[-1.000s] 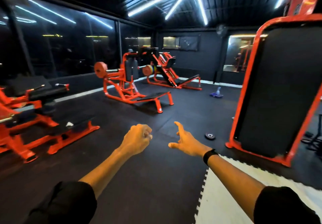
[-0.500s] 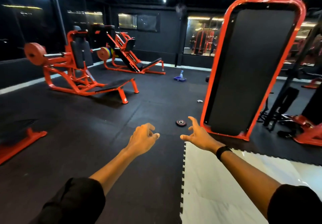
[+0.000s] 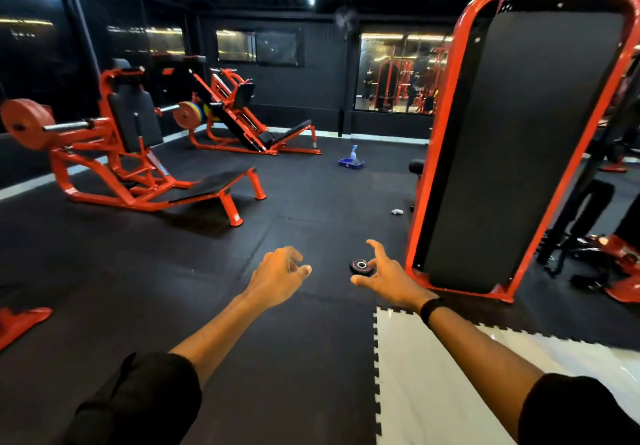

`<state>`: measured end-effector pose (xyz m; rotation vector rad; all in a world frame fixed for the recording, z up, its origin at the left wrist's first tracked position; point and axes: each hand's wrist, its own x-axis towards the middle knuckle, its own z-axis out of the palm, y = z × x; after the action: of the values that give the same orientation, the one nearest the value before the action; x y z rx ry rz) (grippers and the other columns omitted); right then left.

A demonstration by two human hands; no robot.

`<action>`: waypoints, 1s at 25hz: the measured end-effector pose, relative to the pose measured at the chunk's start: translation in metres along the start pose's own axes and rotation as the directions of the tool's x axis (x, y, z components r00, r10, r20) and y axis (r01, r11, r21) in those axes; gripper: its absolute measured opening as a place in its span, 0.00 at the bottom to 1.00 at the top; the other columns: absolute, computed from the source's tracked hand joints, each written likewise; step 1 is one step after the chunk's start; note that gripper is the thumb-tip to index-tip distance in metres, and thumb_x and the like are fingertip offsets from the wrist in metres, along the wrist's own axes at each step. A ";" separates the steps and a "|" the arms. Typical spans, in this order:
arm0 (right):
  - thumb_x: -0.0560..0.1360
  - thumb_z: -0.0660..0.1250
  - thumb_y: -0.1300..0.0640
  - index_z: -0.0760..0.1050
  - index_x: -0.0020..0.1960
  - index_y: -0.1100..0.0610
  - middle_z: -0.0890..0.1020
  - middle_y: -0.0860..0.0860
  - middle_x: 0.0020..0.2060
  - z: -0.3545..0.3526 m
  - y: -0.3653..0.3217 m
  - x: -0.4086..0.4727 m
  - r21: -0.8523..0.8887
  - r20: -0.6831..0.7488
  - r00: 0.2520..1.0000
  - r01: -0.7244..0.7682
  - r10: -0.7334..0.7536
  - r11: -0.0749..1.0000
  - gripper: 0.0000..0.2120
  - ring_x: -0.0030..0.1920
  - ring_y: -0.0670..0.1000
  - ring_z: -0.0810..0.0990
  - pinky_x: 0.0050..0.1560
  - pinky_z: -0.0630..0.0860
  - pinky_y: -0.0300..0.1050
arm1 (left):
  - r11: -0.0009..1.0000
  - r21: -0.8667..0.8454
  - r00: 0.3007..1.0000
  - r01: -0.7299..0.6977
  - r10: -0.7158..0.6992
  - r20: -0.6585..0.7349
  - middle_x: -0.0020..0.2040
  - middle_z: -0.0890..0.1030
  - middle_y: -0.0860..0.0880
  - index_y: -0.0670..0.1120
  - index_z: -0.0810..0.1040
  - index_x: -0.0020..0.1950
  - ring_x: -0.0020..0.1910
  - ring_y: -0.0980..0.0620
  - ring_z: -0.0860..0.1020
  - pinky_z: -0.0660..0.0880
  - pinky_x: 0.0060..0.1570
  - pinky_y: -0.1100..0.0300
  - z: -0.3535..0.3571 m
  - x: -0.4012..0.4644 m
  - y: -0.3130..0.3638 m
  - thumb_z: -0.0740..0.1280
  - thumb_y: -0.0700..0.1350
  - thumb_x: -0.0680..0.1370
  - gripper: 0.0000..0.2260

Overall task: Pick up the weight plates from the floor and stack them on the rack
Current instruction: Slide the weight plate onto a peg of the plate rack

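A small black weight plate (image 3: 360, 266) with a red ring and a silver hub lies flat on the black rubber floor, just left of the big red-framed pad. My right hand (image 3: 386, 276) is stretched out in front of me with fingers spread, and it overlaps the plate's right edge in the picture while holding nothing. My left hand (image 3: 278, 276) hangs in the air to the plate's left, fingers loosely curled and empty. No plate rack shows in this view.
A tall red-framed black pad (image 3: 519, 139) stands right of the plate. Red plate-loaded machines (image 3: 138, 167) stand at the left and back. A blue tray with a spray bottle (image 3: 351, 162) sits on the floor farther off. White mat (image 3: 433, 375) lies under my right arm.
The view has swung right and moved forward, so the floor plate is nearer. My right hand now overlaps the plate's edge. My left fist has loosened.
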<state>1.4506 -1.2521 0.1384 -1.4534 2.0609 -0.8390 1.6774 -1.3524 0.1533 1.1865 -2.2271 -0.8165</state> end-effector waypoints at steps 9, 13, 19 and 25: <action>0.74 0.71 0.47 0.46 0.78 0.51 0.71 0.60 0.69 -0.005 0.065 0.224 -0.071 -0.019 0.995 -0.101 0.100 0.992 0.43 0.61 0.57 0.78 0.66 0.70 0.48 | 0.999 -0.038 0.995 0.025 -0.022 0.096 0.49 0.81 0.49 0.46 0.78 0.57 0.52 0.47 0.79 0.76 0.55 0.50 0.065 0.249 -0.076 0.69 0.52 0.76 0.13; 0.73 0.72 0.47 0.48 0.77 0.53 0.72 0.64 0.66 -0.053 0.073 0.337 -0.124 -0.085 0.984 -0.163 0.154 0.979 0.43 0.49 0.54 0.77 0.61 0.72 0.47 | 0.998 -0.064 0.992 0.027 -0.019 0.126 0.48 0.81 0.49 0.47 0.79 0.55 0.52 0.47 0.80 0.76 0.53 0.53 0.078 0.378 -0.082 0.69 0.53 0.76 0.13; 0.72 0.71 0.44 0.50 0.77 0.49 0.74 0.60 0.63 -0.082 0.129 0.449 -0.090 -0.137 0.960 -0.259 0.245 0.962 0.42 0.50 0.53 0.81 0.59 0.75 0.47 | 0.998 -0.056 0.962 0.001 0.015 0.272 0.48 0.81 0.48 0.47 0.79 0.53 0.52 0.46 0.79 0.76 0.54 0.50 0.144 0.524 -0.078 0.69 0.52 0.76 0.11; 0.71 0.71 0.43 0.52 0.76 0.48 0.75 0.58 0.61 -0.116 0.208 0.565 -0.005 -0.163 0.924 -0.350 0.345 0.937 0.41 0.55 0.54 0.79 0.62 0.74 0.52 | 0.999 -0.028 0.927 -0.037 0.044 0.374 0.48 0.81 0.48 0.47 0.79 0.52 0.51 0.47 0.79 0.77 0.54 0.49 0.217 0.663 -0.079 0.69 0.52 0.75 0.10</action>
<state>1.0534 -1.7115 0.0505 -1.0146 2.3694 -0.7958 1.2446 -1.8926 0.0348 1.0383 -2.5277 -1.1250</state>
